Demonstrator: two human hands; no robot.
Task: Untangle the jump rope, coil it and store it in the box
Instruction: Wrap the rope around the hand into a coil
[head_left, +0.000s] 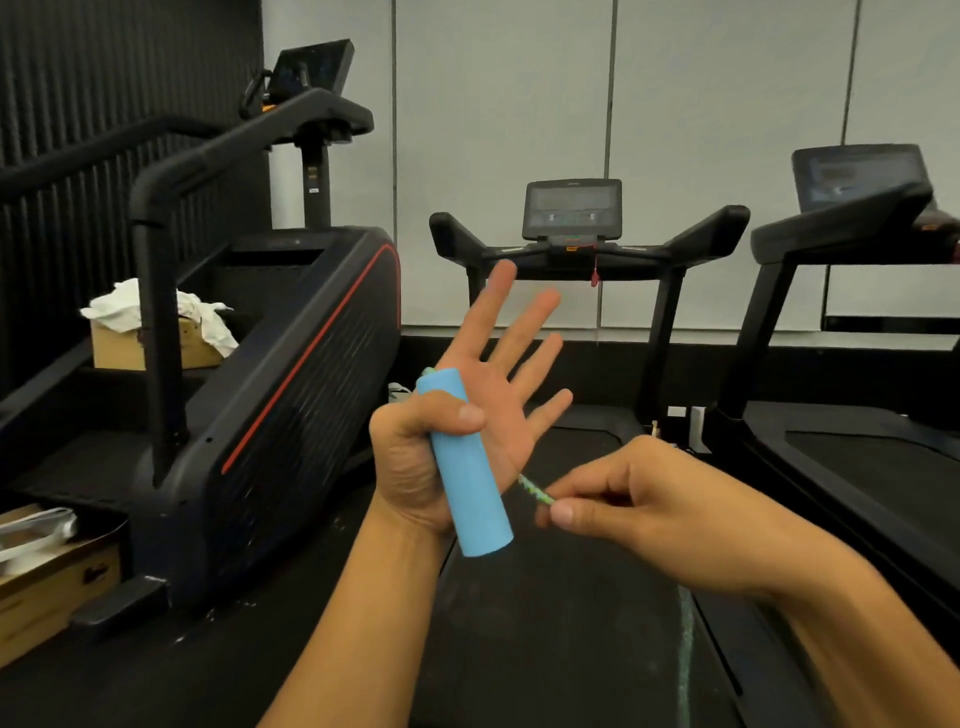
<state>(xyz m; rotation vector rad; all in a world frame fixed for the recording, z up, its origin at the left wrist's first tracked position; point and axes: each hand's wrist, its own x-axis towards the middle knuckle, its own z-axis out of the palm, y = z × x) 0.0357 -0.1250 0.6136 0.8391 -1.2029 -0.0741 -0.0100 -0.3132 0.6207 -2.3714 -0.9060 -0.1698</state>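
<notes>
A light blue foam jump rope handle (467, 467) lies across the palm of my left hand (467, 384), pinned there by the thumb while the four fingers stretch out straight. A short piece of green braided rope (535, 491) runs from behind the handle to my right hand (639, 499), which pinches it between thumb and forefinger. A blurred green length of rope (685, 644) hangs down below my right wrist. A cardboard box (47, 582) sits at the lower left.
A black stair-climber machine (291, 395) stands to the left. A treadmill (576, 249) is straight ahead and another treadmill (852, 223) to the right. A second cardboard box with white cloth (150, 332) rests on the stair-climber's steps.
</notes>
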